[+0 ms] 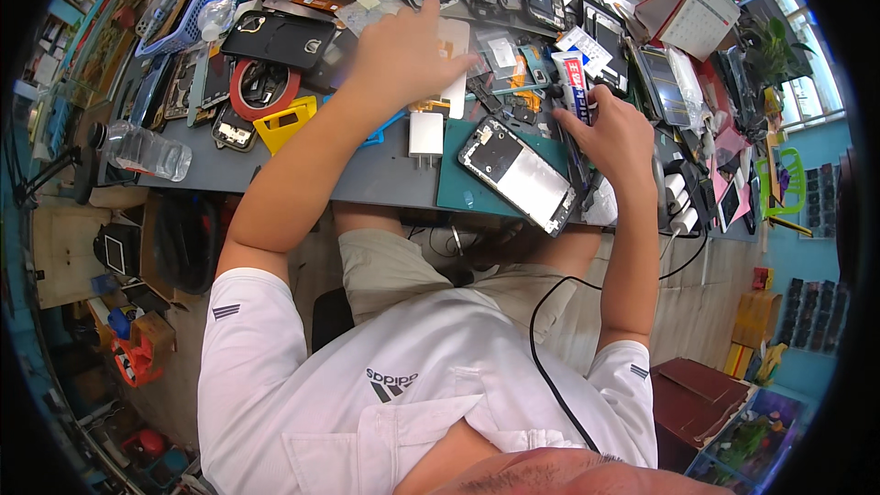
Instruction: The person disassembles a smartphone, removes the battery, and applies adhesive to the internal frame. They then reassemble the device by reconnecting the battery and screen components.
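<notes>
My left hand (403, 55) is over a pale flat piece (455, 96) among phone parts, its thumb and forefinger apart; I see nothing held. My right hand (610, 133) has its fingers curled at the lower end of a white, red and blue tube (573, 78), beside dark thin tools (576, 160). A disassembled phone with a silver inner plate (527, 179) lies diagonally on a teal mat (458, 192), below and left of my right hand. A white charger (425, 136) sits below my left hand.
A crowded desk holds a black phone case (270, 37), red tape roll (252, 105), yellow plastic frame (280, 128), lying water bottle (151, 151), blue basket (170, 18), calendar (687, 9) and white plugs (680, 202). A black cable (550, 293) hangs from the right.
</notes>
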A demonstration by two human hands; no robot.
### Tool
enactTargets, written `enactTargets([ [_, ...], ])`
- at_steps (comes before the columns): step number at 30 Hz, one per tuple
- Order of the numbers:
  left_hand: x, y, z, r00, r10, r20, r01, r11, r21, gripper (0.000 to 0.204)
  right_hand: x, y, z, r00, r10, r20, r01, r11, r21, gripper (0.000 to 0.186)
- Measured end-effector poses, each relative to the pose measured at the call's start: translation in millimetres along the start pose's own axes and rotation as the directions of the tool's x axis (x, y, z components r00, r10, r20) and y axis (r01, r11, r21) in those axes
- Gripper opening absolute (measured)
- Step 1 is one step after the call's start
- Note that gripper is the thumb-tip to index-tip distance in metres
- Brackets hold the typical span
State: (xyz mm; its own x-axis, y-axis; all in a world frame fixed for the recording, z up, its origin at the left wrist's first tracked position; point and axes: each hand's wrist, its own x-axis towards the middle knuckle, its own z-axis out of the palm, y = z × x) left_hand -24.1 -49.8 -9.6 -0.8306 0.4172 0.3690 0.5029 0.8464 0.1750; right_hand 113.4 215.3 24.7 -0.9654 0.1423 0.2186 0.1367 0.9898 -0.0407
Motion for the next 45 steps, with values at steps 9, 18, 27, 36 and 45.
enactTargets([
  [9, -14.8, 18.5, -1.6, 0.998, 0.058, -0.029, -0.052, 0.981, 0.189, 0.101, -21.3, 0.7, -1.6, 0.995, 0.015, -0.096, -0.002, 0.991, 0.132, 0.065],
  [18, -7.5, 32.2, -5.7, 0.999, -0.017, 0.051, 0.009, 0.988, 0.155, 0.105, -53.5, 12.5, -18.2, 0.972, 0.151, -0.181, -0.087, 0.943, 0.320, 0.056],
  [27, -1.0, 39.8, -14.3, 0.988, -0.077, 0.134, 0.047, 0.975, 0.218, 0.111, -81.8, 27.8, -28.5, 0.959, 0.248, -0.135, -0.160, 0.871, 0.465, 0.053],
  [36, 3.3, 39.2, -20.3, 0.983, -0.115, 0.145, 0.093, 0.984, 0.150, 0.101, -99.8, 41.0, -29.0, 0.949, 0.303, -0.086, -0.194, 0.779, 0.597, 0.047],
  [45, -0.6, 36.9, -62.3, 0.981, -0.115, 0.155, 0.102, 0.990, 0.094, 0.101, -105.7, 54.1, -25.6, 0.954, 0.290, -0.081, -0.127, 0.632, 0.764, 0.043],
])
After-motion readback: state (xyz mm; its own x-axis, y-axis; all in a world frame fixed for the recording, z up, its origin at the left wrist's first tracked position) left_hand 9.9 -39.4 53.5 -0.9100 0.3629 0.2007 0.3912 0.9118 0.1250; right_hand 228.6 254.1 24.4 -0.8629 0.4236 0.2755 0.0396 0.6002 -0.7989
